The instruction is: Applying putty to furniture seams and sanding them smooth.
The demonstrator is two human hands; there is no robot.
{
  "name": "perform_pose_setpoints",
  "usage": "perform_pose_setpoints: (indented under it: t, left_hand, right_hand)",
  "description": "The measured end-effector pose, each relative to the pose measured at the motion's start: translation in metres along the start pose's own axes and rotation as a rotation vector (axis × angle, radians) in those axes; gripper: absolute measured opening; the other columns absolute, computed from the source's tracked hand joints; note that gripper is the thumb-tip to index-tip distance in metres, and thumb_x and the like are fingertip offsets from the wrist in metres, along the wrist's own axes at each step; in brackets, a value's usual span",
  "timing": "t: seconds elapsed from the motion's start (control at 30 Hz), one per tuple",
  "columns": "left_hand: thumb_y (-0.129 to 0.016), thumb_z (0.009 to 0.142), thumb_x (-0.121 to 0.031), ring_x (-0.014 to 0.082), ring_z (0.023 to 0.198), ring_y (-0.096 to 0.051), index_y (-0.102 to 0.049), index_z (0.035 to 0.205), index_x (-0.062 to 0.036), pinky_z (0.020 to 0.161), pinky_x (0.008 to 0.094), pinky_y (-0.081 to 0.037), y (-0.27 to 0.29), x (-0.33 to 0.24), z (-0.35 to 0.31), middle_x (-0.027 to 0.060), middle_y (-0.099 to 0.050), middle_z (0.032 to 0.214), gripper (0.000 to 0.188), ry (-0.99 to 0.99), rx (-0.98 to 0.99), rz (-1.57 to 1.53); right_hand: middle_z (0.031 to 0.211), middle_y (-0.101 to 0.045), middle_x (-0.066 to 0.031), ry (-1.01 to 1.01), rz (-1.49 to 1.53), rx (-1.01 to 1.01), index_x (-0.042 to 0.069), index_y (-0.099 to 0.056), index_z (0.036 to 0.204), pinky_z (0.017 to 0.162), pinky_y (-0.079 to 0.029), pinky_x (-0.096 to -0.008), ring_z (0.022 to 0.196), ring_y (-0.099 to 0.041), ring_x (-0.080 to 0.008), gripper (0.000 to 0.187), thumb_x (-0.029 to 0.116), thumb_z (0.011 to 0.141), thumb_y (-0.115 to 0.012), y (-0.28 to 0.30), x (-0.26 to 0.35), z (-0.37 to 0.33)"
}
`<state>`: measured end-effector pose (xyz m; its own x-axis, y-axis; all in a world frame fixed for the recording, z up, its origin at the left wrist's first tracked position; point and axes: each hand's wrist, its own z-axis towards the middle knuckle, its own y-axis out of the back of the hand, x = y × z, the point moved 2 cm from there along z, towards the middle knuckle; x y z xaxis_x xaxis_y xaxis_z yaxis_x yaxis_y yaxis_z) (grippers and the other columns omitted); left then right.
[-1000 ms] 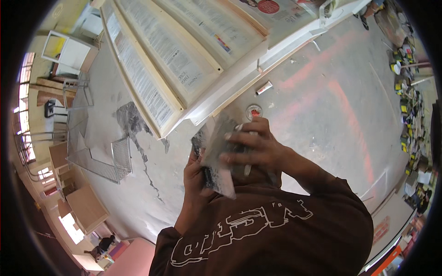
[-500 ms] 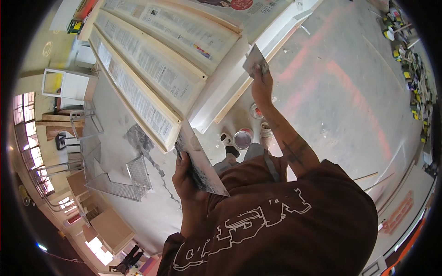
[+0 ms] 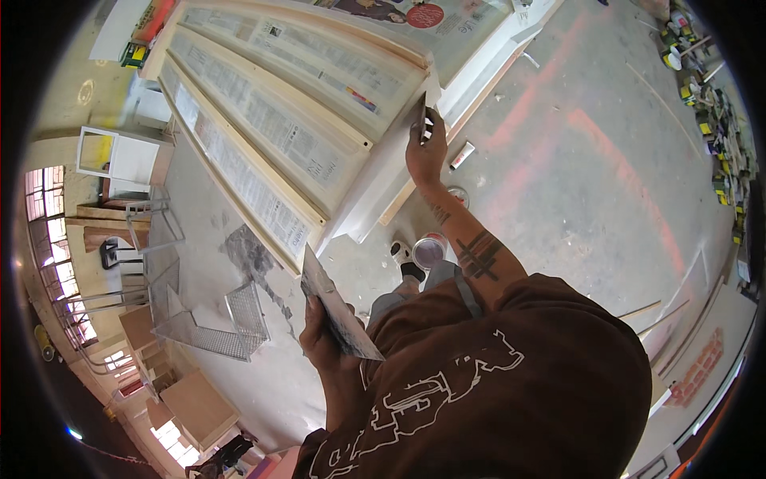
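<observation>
The person's left hand [image 3: 321,335], low and left of centre, is closed around one side of a broad, flat smeared plate [image 3: 341,313], thumb on its upper face. The plate is tilted close to the body, probably to keep it steady and within reach of the other hand.

The right hand [image 3: 427,148], above centre, has its fingers curled around a thin blade [image 3: 422,114], seen almost edge-on. It stands at the white side face [image 3: 369,185] of a large panelled structure, apparently angled to lie along that surface; whether it touches cannot be told.

The structure fills the upper middle. Newsprint [image 3: 267,180] lies between its pale wooden strips [image 3: 239,156], perhaps as a protective cover.

Beneath the right forearm, a round tub [image 3: 429,251] stands beside a shoe [image 3: 401,253], likely placed there for easy reach. A small tube [image 3: 462,155] lies on the grey floor [image 3: 574,207] right of the hand. Farther out, wire mesh [image 3: 209,339] lies at left and clustered containers [image 3: 716,132] line the right edge.
</observation>
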<state>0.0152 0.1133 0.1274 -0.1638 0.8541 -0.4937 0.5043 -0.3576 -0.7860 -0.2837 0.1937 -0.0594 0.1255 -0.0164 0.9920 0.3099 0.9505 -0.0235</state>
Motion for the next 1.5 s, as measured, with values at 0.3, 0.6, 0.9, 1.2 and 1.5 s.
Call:
perform_pose_setpoints:
  t: [0.3, 0.6, 0.9, 1.2, 1.5]
  left_hand:
    - [-0.039, 0.107, -0.026, 0.0291, 0.079, -0.069, -0.045, 0.137, 0.0010, 0.056, 0.0439, -0.059, 0.011, -0.020, 0.019, 0.0150, -0.060, 0.127, 0.040, 0.080, -0.079, -0.034]
    - [-0.040, 0.107, -0.025, 0.0290, 0.078, -0.069, -0.046, 0.131, 0.0024, 0.060, 0.0461, -0.062, 0.023, -0.052, 0.054, 0.0182, -0.061, 0.117, 0.037, 0.198, -0.025, 0.006]
    - [-0.043, 0.105, -0.027, 0.0253, 0.062, -0.065, -0.047, 0.128, 0.0032, 0.050, 0.0429, -0.061, 0.026, -0.079, 0.086, 0.0164, -0.062, 0.112, 0.038, 0.236, -0.115, 0.180]
    - [-0.045, 0.105, -0.028, 0.0252, 0.060, -0.064, -0.047, 0.128, 0.0033, 0.044, 0.0405, -0.056, 0.037, -0.098, 0.102, 0.0161, -0.063, 0.110, 0.039, 0.309, -0.075, 0.203]
    - [-0.046, 0.104, -0.025, 0.0251, 0.058, -0.064, -0.049, 0.127, 0.0051, 0.044, 0.0414, -0.056, 0.059, -0.101, 0.110, 0.0167, -0.064, 0.112, 0.038, 0.376, -0.025, 0.184]
  right_hand:
    - [0.131, -0.052, -0.0250, 0.197, -0.202, 0.066, -0.005, -0.047, 0.141, 0.104, -0.043, -0.0445, 0.123, -0.051, -0.0416, 0.045, 0.002, 0.096, -0.046, -0.004, 0.002, -0.006]
    - [0.127, -0.052, -0.0222, 0.312, -0.263, 0.066, -0.002, -0.044, 0.142, 0.098, -0.046, -0.0441, 0.116, -0.053, -0.0403, 0.053, -0.007, 0.089, -0.048, -0.004, 0.002, 0.000]
    - [0.121, -0.058, -0.0226, 0.335, -0.323, -0.021, -0.003, -0.052, 0.135, 0.094, -0.049, -0.0452, 0.110, -0.059, -0.0418, 0.039, 0.001, 0.096, -0.050, -0.005, -0.001, 0.014]
    - [0.121, -0.059, -0.0236, 0.287, -0.366, -0.026, -0.003, -0.054, 0.131, 0.094, -0.050, -0.0451, 0.109, -0.061, -0.0419, 0.035, 0.003, 0.097, -0.049, 0.001, 0.005, 0.030]
    - [0.120, -0.061, -0.0216, 0.273, -0.211, 0.051, -0.002, -0.056, 0.130, 0.087, -0.052, -0.0426, 0.105, -0.063, -0.0397, 0.034, 0.000, 0.096, -0.050, 0.010, 0.011, 0.026]
